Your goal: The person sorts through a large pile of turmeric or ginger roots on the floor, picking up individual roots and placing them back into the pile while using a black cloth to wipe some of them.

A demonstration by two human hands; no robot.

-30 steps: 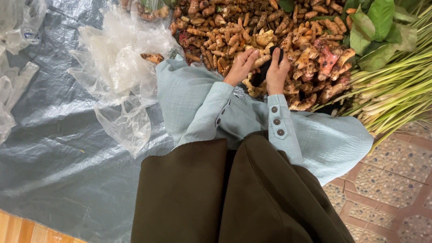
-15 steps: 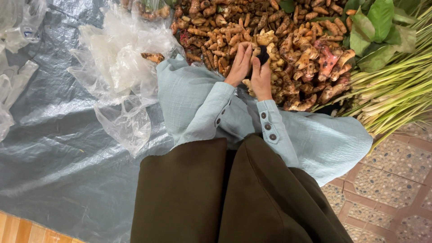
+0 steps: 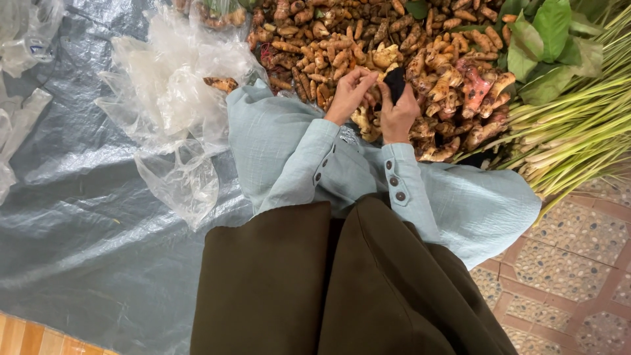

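- Left hand (image 3: pixel 350 95): over the near edge of the root pile, fingers curled inward and pinching at a small root piece; what exactly it grips is hidden by the fingers. Pale blue sleeve with buttoned cuff.
- Right hand (image 3: pixel 397 112): just beside the left hand, fingers closed around a small black object (image 3: pixel 394 82) whose top sticks out above the knuckles; its kind cannot be told. The two hands are touching or nearly so.
- Pile of roots (image 3: pixel 368 46): knobby orange-brown and tan rhizomes heaped on the tarp's far edge, from its middle to the right; both hands rest on its near side. A few pinkish pieces (image 3: pixel 474 89) lie toward the right of the heap.
- Single root (image 3: pixel 220 83): lies apart from the heap, to its left, on the clear plastic.
- Clear plastic bags (image 3: pixel 171 98): crumpled, spread on the tarp left of the heap; more crumpled plastic (image 3: pixel 23 39) at the tarp's far-left corner.
- Grey tarp (image 3: pixel 79 223): sheet covering the floor, bearing roots and bags; a wooden strip shows past its near-left corner.
- Green stalks (image 3: pixel 578 131): long bundled stems lying at the right side, touching the heap's right edge.
- Broad green leaves (image 3: pixel 545 39): at the far-right corner, above the stalks.
- Dark brown garment (image 3: pixel 315 283): covers the person's lap, near edge of view.
- Patterned tiled floor (image 3: pixel 565 263): at the near right, beside the tarp.
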